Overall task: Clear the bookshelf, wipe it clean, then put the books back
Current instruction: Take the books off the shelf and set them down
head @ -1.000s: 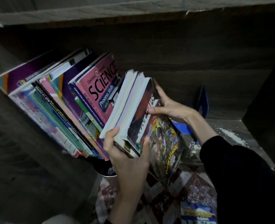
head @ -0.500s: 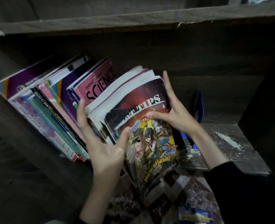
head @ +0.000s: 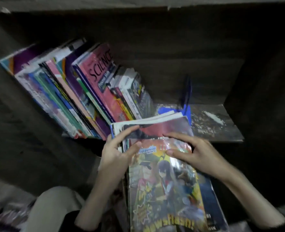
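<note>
My left hand (head: 116,153) grips the comic stack (head: 163,190) by its left edge, centre frame. My right hand (head: 198,154) rests on its cover, fingers nearly straight. Other books (head: 81,91) lean upper left.

On my feed the magazine (head: 165,190) has a busy cartoon cover in yellow, red and green, with yellow lettering. I read the science book (head: 103,77) as pink with black lettering, the leftmost book (head: 21,61) as purple with a teal corner. The bookend (head: 186,106) is blue; the shelf (head: 225,131) is dark brown, flecked white.
</note>
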`<state>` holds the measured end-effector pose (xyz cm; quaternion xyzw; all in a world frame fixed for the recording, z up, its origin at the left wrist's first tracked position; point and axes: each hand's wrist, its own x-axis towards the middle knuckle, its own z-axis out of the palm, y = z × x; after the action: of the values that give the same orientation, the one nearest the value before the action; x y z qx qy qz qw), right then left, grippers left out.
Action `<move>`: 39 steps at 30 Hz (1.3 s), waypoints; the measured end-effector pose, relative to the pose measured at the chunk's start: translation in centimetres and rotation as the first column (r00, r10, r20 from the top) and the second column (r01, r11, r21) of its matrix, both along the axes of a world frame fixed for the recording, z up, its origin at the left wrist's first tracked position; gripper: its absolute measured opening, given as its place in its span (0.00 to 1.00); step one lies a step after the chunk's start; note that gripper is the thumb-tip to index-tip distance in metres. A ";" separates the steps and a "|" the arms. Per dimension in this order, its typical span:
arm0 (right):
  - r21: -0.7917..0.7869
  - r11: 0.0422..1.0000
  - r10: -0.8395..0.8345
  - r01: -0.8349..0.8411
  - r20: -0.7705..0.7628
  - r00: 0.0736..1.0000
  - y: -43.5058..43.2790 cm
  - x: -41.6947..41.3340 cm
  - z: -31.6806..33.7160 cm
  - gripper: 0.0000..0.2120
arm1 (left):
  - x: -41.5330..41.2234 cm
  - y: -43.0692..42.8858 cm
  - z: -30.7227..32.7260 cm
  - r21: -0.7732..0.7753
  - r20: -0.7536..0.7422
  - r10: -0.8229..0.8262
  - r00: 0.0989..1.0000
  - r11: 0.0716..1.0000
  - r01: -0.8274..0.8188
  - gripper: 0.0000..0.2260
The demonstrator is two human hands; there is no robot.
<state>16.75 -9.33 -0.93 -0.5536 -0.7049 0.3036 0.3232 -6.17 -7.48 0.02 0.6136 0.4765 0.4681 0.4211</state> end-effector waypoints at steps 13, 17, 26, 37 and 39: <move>-0.561 0.805 -0.195 0.193 0.057 0.979 -3.6 10.9 -22.6 0.20 | 12.1 1.8 -24.9 -0.625 -0.044 -0.317 0.948 0.749 0.221 0.16; -0.584 0.774 -0.277 0.244 0.034 0.960 -1.2 13.7 -27.9 0.21 | 15.5 4.9 -29.7 -0.644 -0.087 -0.346 0.934 0.735 0.212 0.14; -0.569 0.780 -0.335 0.260 -0.029 0.942 4.6 17.0 -35.2 0.21 | 18.9 11.6 -35.7 -0.606 -0.153 -0.441 0.885 0.749 0.269 0.20; -0.578 0.750 -0.381 0.321 0.020 0.925 3.1 15.8 -40.6 0.25 | 17.8 9.5 -42.7 -0.533 -0.324 -0.306 0.895 0.841 0.094 0.38; -0.559 0.719 -0.434 0.414 0.105 0.895 2.4 14.9 -41.3 0.31 | 18.3 8.6 -42.1 -0.482 -0.455 -0.331 0.827 0.872 0.084 0.39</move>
<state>31.63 -6.93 -42.19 -0.7654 -0.4310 0.4263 0.2161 12.13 1.16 -42.04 0.6548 0.5945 0.1126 0.4528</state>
